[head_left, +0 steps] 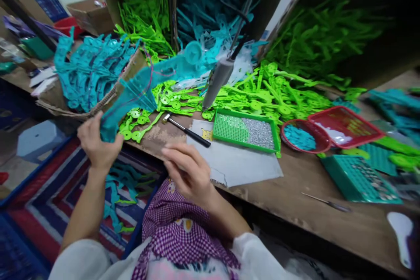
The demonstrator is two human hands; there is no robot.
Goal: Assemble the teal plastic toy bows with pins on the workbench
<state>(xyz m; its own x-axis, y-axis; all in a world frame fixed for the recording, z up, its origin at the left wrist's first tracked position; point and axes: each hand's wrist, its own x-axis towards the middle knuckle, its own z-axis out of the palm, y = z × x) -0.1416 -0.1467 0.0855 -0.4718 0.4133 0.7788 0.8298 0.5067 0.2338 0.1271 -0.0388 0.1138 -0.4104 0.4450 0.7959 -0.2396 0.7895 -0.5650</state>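
The left hand (96, 142) grips a long teal plastic part (138, 96), fingers wrapped around its end. The right hand (190, 170) hovers empty, fingers loosely together, near a small black-handled hammer (187, 130) and green screw tray (246, 131).

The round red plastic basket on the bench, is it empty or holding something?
Holding something: small teal pieces lie inside the round red plastic basket.

Left hand (96, 142): a teal plastic part (131, 100) is gripped and raised above the tabletop (328, 192) edge.
Right hand (190, 170): held loosely curled, nothing grasped, near the hammer (185, 130).
Behind: green tray (246, 131), lime parts (262, 94).
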